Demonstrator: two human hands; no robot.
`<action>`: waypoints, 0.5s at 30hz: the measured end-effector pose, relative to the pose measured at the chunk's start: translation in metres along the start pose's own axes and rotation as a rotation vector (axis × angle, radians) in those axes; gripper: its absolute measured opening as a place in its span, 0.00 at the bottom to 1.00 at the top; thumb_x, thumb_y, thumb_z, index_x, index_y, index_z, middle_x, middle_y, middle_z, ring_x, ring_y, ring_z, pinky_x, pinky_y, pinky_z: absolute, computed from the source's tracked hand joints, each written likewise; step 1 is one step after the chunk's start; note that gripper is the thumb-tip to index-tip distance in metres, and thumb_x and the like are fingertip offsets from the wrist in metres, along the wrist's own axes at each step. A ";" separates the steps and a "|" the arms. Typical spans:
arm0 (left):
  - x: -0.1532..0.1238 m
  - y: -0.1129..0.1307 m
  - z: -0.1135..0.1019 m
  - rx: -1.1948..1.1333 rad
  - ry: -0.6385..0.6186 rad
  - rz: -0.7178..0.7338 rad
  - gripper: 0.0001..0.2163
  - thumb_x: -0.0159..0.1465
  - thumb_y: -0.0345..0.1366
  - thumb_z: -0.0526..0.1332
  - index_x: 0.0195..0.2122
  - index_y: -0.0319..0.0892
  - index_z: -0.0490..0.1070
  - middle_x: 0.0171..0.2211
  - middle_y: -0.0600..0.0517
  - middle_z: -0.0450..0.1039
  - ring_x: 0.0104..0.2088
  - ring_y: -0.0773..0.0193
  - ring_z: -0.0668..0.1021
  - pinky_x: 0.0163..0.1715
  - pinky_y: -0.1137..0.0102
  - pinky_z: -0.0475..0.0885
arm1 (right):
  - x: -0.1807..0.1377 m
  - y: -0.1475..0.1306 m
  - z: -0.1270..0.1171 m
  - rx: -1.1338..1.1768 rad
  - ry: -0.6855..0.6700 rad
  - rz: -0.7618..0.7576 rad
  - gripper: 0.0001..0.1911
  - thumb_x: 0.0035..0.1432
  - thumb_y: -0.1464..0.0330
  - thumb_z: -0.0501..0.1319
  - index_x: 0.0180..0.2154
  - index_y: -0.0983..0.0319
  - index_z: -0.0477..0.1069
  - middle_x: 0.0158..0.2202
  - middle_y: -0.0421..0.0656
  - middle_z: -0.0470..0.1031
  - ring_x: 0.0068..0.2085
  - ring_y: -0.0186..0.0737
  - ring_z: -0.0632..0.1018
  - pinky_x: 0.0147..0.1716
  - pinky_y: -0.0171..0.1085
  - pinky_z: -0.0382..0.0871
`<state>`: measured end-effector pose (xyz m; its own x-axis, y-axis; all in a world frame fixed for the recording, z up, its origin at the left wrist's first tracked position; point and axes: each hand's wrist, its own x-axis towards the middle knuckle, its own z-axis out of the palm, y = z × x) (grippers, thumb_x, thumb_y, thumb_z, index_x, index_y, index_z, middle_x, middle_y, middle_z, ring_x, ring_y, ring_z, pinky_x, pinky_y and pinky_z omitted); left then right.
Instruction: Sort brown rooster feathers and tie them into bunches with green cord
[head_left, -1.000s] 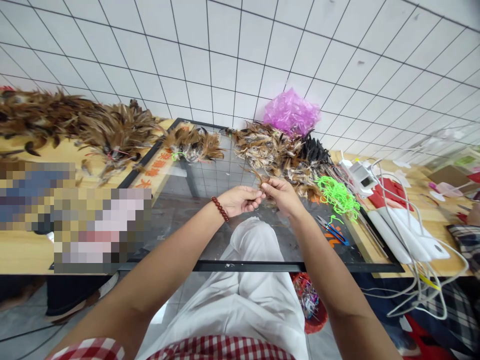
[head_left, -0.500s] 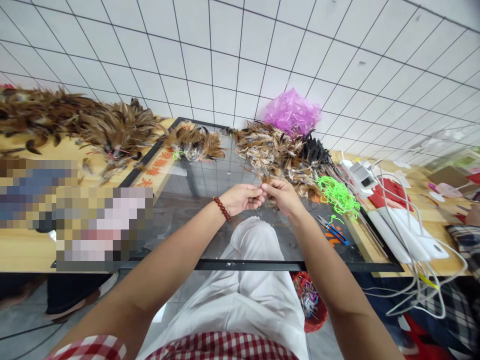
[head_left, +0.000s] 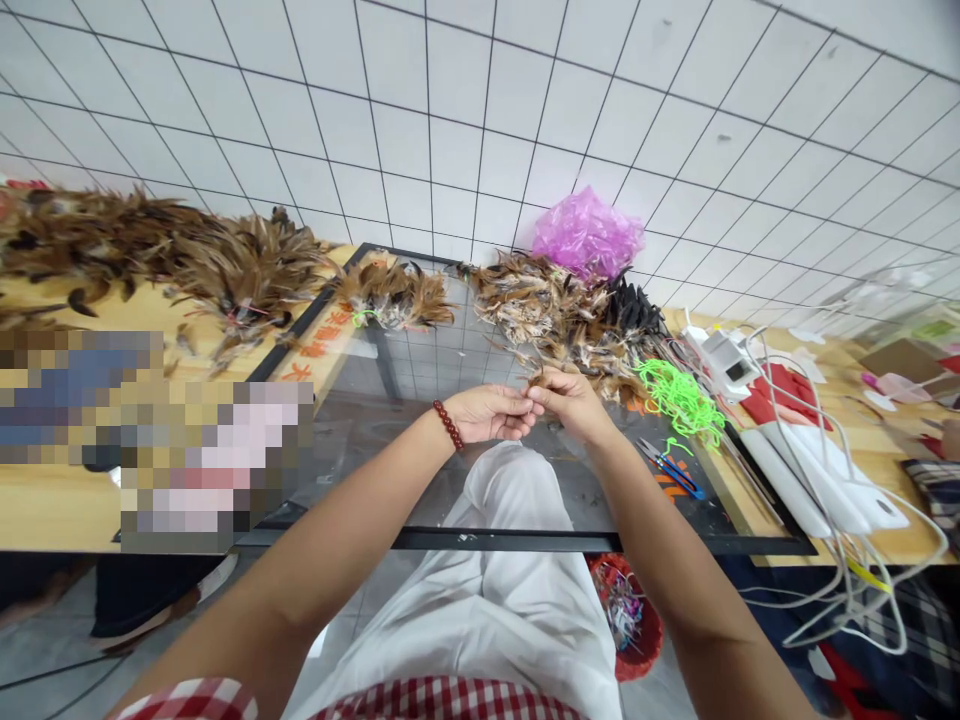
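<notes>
Above the dark glass panel (head_left: 420,470), my two hands meet with fingertips touching. My left hand (head_left: 491,412), a beaded bracelet at its wrist, is closed in a pinch; what its fingers hold is too small to make out. My right hand (head_left: 574,405) is also pinched, and small brown feathers (head_left: 538,379) show at its fingertips, partly hidden by the fingers. Just beyond lies a loose pile of brown feathers (head_left: 525,300). To the right are a tangle of bright green cord (head_left: 682,400) and blue-handled thread snips (head_left: 671,468).
A feather bundle (head_left: 394,295) tied with green lies at the back left, with more feathers (head_left: 240,265) beyond. A pink plastic bag (head_left: 589,232) rests against the tiled wall. White cables (head_left: 844,440) and a power adapter (head_left: 731,362) lie right. A red basket (head_left: 637,640) stands below the table edge.
The whole view has shifted slightly, so things sit a little lower and further right. My hands stay pinched together at nearly the same place over the panel.
</notes>
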<state>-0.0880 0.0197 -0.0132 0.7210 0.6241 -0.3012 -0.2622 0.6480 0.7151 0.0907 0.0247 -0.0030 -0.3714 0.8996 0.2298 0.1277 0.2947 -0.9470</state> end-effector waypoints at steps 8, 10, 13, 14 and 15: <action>0.008 0.009 0.001 -0.264 0.510 0.566 0.02 0.60 0.28 0.64 0.31 0.35 0.74 0.26 0.51 0.75 0.26 0.72 0.78 0.30 0.76 0.74 | 0.064 -0.019 -0.011 -1.158 0.035 0.083 0.11 0.56 0.69 0.58 0.36 0.61 0.80 0.38 0.50 0.80 0.41 0.47 0.78 0.41 0.41 0.67; 0.008 0.011 -0.001 -0.307 0.595 0.619 0.03 0.59 0.29 0.66 0.31 0.35 0.73 0.23 0.54 0.72 0.23 0.74 0.75 0.27 0.78 0.72 | 0.082 -0.019 -0.003 -1.340 -0.017 0.141 0.12 0.57 0.71 0.57 0.36 0.63 0.80 0.40 0.55 0.80 0.43 0.50 0.79 0.40 0.41 0.69; 0.009 0.012 -0.003 -0.316 0.619 0.620 0.05 0.57 0.30 0.67 0.32 0.35 0.74 0.22 0.55 0.71 0.22 0.75 0.74 0.26 0.78 0.71 | 0.101 -0.012 0.010 -1.415 -0.099 0.236 0.12 0.54 0.73 0.59 0.38 0.65 0.80 0.39 0.58 0.80 0.41 0.50 0.80 0.39 0.41 0.70; 0.009 0.011 -0.003 -0.320 0.625 0.617 0.04 0.57 0.30 0.67 0.32 0.35 0.73 0.22 0.55 0.72 0.22 0.75 0.74 0.26 0.78 0.70 | 0.104 -0.009 0.012 -1.412 -0.120 0.245 0.12 0.53 0.74 0.59 0.37 0.65 0.80 0.38 0.58 0.80 0.41 0.50 0.80 0.39 0.40 0.70; 0.009 0.011 -0.002 -0.325 0.631 0.617 0.04 0.58 0.29 0.67 0.31 0.35 0.73 0.22 0.54 0.72 0.22 0.75 0.74 0.26 0.78 0.70 | 0.105 -0.007 0.014 -1.405 -0.134 0.243 0.11 0.53 0.74 0.60 0.37 0.65 0.80 0.39 0.57 0.80 0.42 0.49 0.80 0.39 0.40 0.70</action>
<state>-0.0859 0.0333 -0.0093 -0.0606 0.9575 -0.2820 -0.7169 0.1548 0.6798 0.0383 0.1129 0.0246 -0.2814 0.9596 0.0000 0.9577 0.2809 0.0624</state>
